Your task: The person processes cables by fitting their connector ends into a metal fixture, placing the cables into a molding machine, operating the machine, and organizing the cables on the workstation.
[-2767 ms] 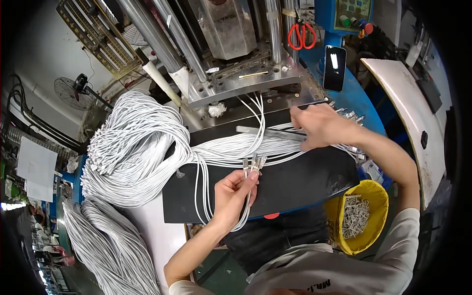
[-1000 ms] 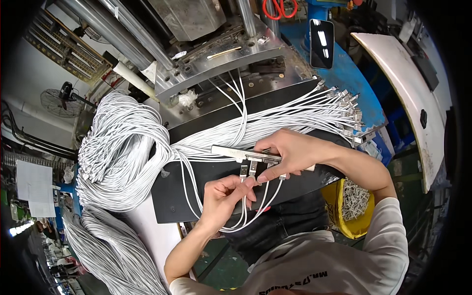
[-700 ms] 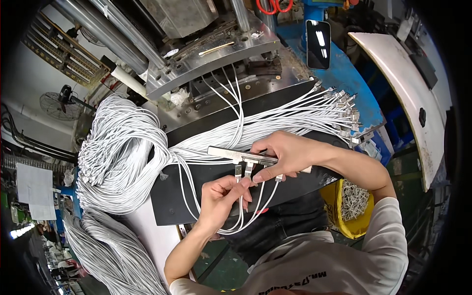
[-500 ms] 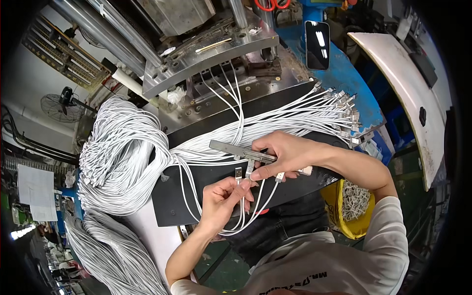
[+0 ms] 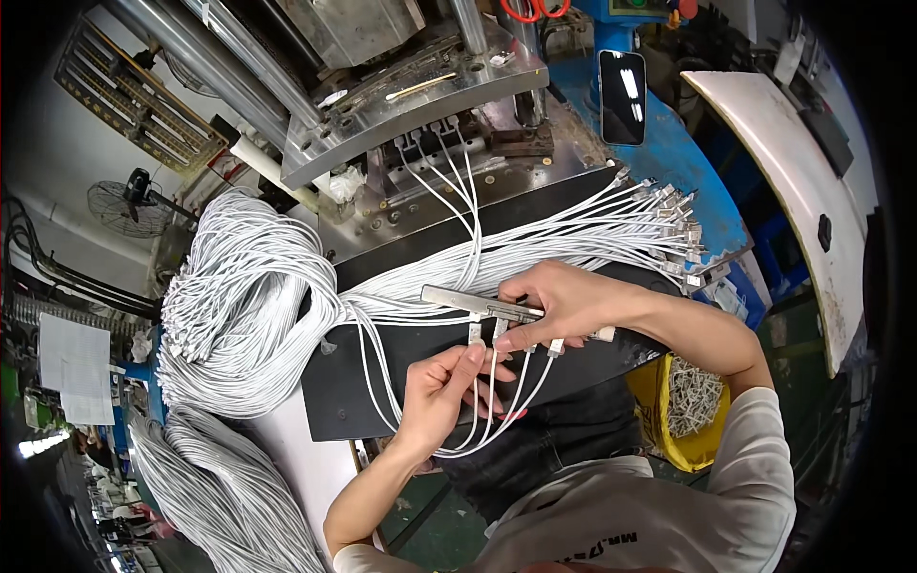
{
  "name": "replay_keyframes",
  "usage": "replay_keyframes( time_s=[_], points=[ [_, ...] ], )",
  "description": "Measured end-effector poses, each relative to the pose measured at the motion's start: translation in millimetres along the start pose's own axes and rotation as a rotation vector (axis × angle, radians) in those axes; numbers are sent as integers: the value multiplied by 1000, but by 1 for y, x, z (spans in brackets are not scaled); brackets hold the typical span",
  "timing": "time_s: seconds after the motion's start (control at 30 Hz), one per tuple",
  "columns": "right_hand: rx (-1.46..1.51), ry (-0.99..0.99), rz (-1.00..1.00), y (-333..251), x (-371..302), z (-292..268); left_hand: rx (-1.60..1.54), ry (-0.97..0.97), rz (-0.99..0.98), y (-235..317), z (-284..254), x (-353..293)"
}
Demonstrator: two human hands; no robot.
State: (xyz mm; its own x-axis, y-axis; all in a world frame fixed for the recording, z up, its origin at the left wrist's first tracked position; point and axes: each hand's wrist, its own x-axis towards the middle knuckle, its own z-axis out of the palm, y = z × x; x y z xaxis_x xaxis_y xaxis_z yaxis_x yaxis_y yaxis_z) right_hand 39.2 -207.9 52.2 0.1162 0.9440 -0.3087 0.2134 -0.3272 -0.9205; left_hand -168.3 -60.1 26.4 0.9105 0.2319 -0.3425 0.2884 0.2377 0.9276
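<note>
My right hand [image 5: 565, 298] grips a flat metal bar [image 5: 457, 301], held level above the black work surface [image 5: 349, 406]. Several white cables hang from its lower side by their plugs. My left hand [image 5: 439, 390] pinches one of these cables just below its USB plug [image 5: 476, 331], whose tip is up against the bar near its left end. The cables loop down below both hands. Behind the bar lies a large bundle of white cables [image 5: 401, 277], its metal plug ends [image 5: 683, 229] fanned out to the right.
A press with a thick steel plate [image 5: 420, 110] stands at the back; several cables run into dark blocks beneath it. A phone [image 5: 622, 97] stands at the back right. A yellow bin [image 5: 690, 455] of small white pieces is at lower right. More cable coils [image 5: 224, 487] hang at lower left.
My left hand has brought its plug up against the bar, where it was apart before. The press plate sits slightly higher, and dark cable ends now show beneath it.
</note>
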Motion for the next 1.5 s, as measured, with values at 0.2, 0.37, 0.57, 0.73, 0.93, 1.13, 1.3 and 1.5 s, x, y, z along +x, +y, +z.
replay_keyframes(
  time_s=[0.2,0.37,0.57,0.73,0.93,1.13,1.3,1.5],
  points=[
    [-97,-23,-35,-1,-1,-4,55,-35,4,0,-2,0],
    [-71,-4,-82,5,0,-6,45,-24,-16,2,1,1],
    [-575,-44,-306,7,-8,-27,152,38,105,2,10,-6],
    [-362,60,46,0,-39,-79,211,377,387,45,-13,-9],
    [-1133,391,-17,11,16,-97,-141,113,-19,88,-18,129],
    [-862,418,-86,-1,27,-115,-221,-35,-59,73,-40,158],
    [-946,988,-226,58,163,-208,-86,-28,16,69,-33,150],
    [-647,1347,-226,62,249,-179,20,62,92,64,-44,138]
  ],
)
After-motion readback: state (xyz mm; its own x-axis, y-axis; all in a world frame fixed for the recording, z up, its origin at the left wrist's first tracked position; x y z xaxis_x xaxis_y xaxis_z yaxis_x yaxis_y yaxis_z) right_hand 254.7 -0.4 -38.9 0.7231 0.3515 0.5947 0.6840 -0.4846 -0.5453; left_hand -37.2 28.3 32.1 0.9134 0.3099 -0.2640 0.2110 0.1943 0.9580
